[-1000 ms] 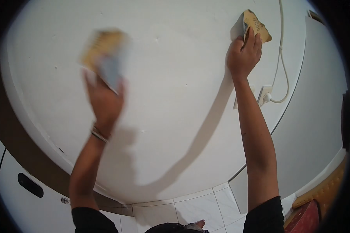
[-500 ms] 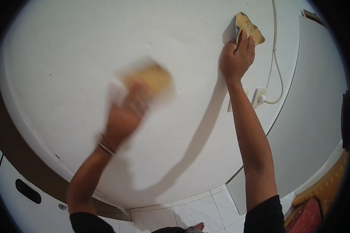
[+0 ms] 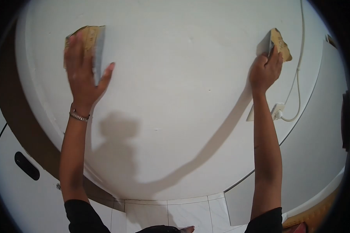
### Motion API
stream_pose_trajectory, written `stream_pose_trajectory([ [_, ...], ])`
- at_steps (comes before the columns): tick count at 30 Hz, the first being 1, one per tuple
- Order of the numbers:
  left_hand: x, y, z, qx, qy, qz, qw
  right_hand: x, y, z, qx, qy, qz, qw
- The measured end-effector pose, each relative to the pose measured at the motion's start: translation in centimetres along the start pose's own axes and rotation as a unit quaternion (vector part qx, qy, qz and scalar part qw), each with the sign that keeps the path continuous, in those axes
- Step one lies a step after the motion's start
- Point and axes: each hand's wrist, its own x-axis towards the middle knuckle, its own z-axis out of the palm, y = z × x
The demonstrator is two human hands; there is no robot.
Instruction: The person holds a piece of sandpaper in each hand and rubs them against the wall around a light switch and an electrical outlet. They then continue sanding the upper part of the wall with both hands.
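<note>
With its fingers laid flat and the thumb spread, my left hand presses a folded piece of sandpaper to the white wall, at the upper left. The sheet has a tan printed backing, and a grey strip shows along its right edge. At the upper right my right hand grips a second piece of sandpaper, also tan with printing and a dark grit side. That piece is bent and stands partly off the wall, with the fingers over its lower end. The palm side of each hand is hidden.
A white cable runs down the right of the wall to a plug in a socket, near my right forearm. A white door with a black handle is at the lower left. Tiled floor lies below.
My left hand has swept up and left with its sandpaper, from a blurred spot nearer the middle. The view has turned left; my right hand still holds its piece near the same wall spot.
</note>
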Motion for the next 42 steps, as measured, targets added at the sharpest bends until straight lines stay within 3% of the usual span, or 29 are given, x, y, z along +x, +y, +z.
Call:
stream_pose_trajectory([
  [4,2.0,-2.4,0.4,0.101,-0.064,-0.009,0.993,0.0,-0.2,0.0,0.009,-0.005,0.018,1.000],
  [5,2.1,-3.0,0.8,-0.018,0.012,-0.110,0.994,0.0,-0.2,0.0,0.009,-0.005,0.018,1.000],
  [7,1.5,-3.0,0.9,-0.123,0.048,-0.288,0.949,0.1,0.0,0.1,0.006,0.002,0.009,1.000],
  [9,-1.0,-1.3,1.9,0.016,0.079,-0.173,0.982,0.0,0.1,0.2,0.005,0.002,0.011,1.000],
  [11,-4.3,4.3,1.5,-0.092,-0.030,-0.104,0.990,0.2,0.2,0.1,0.002,0.006,0.009,1.000],
  [13,-9.4,7.8,0.3,-0.062,-0.253,0.090,0.961,0.0,0.1,0.1,0.008,0.005,0.008,1.000],
  [15,-9.6,5.2,0.0,-0.041,-0.228,0.074,0.970,0.0,0.3,0.1,0.005,0.004,0.004,1.000],
  [16,-7.5,3.4,-0.5,0.003,-0.163,0.026,0.986,0.0,0.4,0.2,0.005,0.003,0.001,1.000],
  [17,-6.1,1.0,-0.5,-0.087,-0.047,-0.134,0.986,0.1,0.4,0.2,0.006,0.001,-0.004,1.000],
  [18,-5.2,-1.3,-0.6,-0.040,0.023,-0.216,0.975,0.1,0.3,0.1,0.002,0.001,-0.002,1.000],
  [19,-4.7,-3.0,-1.4,-0.124,0.007,-0.485,0.866,0.0,0.1,0.0,0.000,0.001,0.003,1.000],
  [20,-4.5,-3.4,-0.9,-0.114,0.107,-0.432,0.888,-0.1,0.0,0.0,0.003,-0.003,0.004,1.000],
  [21,-4.9,-2.7,-0.8,-0.110,0.105,-0.433,0.888,0.0,-0.2,-0.2,0.012,-0.001,0.005,1.000],
  [23,-7.2,-0.2,0.1,-0.063,0.102,-0.330,0.936,0.2,-0.3,0.0,0.024,0.005,0.005,1.000],
  [25,-11.2,5.9,0.1,-0.059,-0.010,-0.228,0.972,0.1,0.0,0.0,0.001,0.006,-0.006,1.000],
  [27,-15.6,9.9,-1.5,-0.012,-0.285,-0.028,0.958,-0.1,0.0,-0.3,0.003,0.001,-0.005,1.000],
  [29,-15.8,7.1,-1.9,-0.043,-0.269,-0.004,0.962,0.1,-0.1,-0.1,0.015,0.000,-0.012,1.000],
  [30,-13.8,5.0,-1.9,-0.031,-0.207,-0.016,0.978,0.1,0.1,0.0,0.019,0.000,-0.020,1.000],
  [32,-9.2,1.2,-1.9,-0.078,0.002,-0.244,0.966,0.0,-0.1,-0.2,0.011,-0.005,-0.005,1.000],
  [33,-8.6,-0.4,-1.6,-0.086,0.069,-0.405,0.907,0.2,-0.2,-0.2,0.011,-0.003,-0.005,1.000],
  [34,-8.2,-1.6,-1.6,-0.052,0.091,-0.479,0.872,0.2,-0.2,-0.2,0.013,-0.008,-0.001,1.000],
  [35,-8.6,-1.1,-1.4,-0.050,0.089,-0.478,0.872,0.1,-0.2,-0.3,0.016,-0.012,0.004,1.000],
  [37,-9.9,2.0,0.1,-0.054,0.139,-0.302,0.942,0.0,-0.2,-0.2,0.013,-0.007,0.003,1.000],
  [39,-14.3,7.5,0.1,-0.073,-0.105,-0.165,0.978,0.1,-0.4,-0.2,0.010,-0.004,0.001,1.000],
  [41,-16.3,10.5,-1.1,-0.050,-0.266,0.127,0.954,0.0,-0.7,-0.4,0.012,-0.004,-0.006,1.000],
  [42,-15.8,9.7,-1.3,-0.076,-0.261,0.102,0.957,0.0,-0.6,-0.3,0.017,-0.004,-0.011,1.000],
])
